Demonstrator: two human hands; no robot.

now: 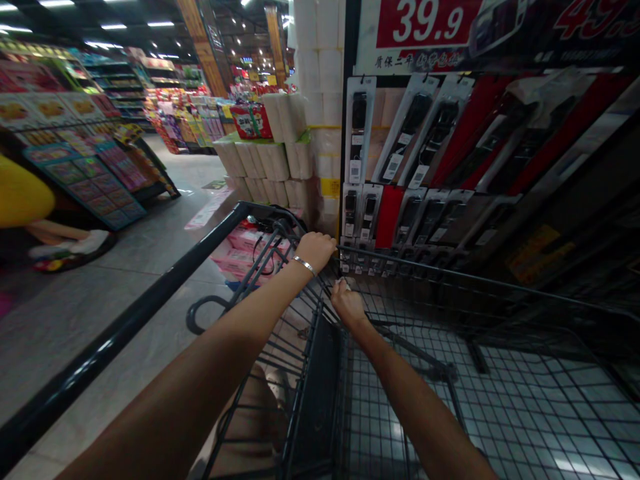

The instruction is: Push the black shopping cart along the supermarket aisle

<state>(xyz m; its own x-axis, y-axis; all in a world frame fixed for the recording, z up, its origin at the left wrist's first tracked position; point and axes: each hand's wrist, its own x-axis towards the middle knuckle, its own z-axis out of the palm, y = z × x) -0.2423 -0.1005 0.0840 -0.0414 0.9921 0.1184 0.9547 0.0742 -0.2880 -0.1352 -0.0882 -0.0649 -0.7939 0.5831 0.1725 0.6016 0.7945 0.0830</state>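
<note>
A dark wire shopping cart (390,333) spans the lower part of the view, its thick handle (150,303) running diagonally at the left. My left hand (316,250), with a silver bracelet at the wrist, has its fingers wrapped over the cart's far side rim. Just below and to the right, my right hand (347,301) is closed near the wire of the folding seat part; a small pale bit shows at its fingertips, too small to name. Both forearms reach over the cart. The wire basket shows only its mesh, with floor beneath.
Packaged items hang on a rack (360,133) beyond the cart, under a price sign (430,23). Paper roll packs (265,160) are stacked beside pink boxes (240,253). At the left are a slanted display (90,183) and a person's foot (93,241).
</note>
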